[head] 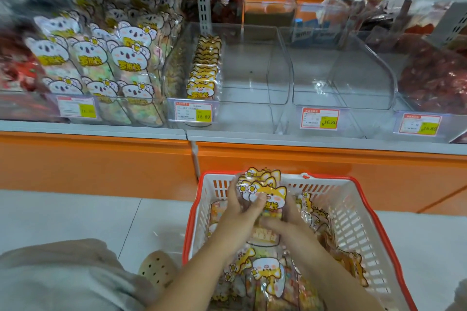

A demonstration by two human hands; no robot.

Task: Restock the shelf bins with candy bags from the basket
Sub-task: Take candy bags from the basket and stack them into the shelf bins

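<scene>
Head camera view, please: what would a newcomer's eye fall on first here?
The left hand and right hand grip a bundle of yellow cat-faced candy bags over the red-rimmed white plastic basket at bottom centre. Above, the clear plastic shelf bin holds only one row of matching bags along its left wall, beside white koala-faced bags.

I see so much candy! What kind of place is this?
Most likely a shop, probably a snack or sweet store. Clear shelf bins hold rows of candy bags, price tags hang on their fronts, and a red-rimmed shopping basket with more bags stands on the floor.
</scene>
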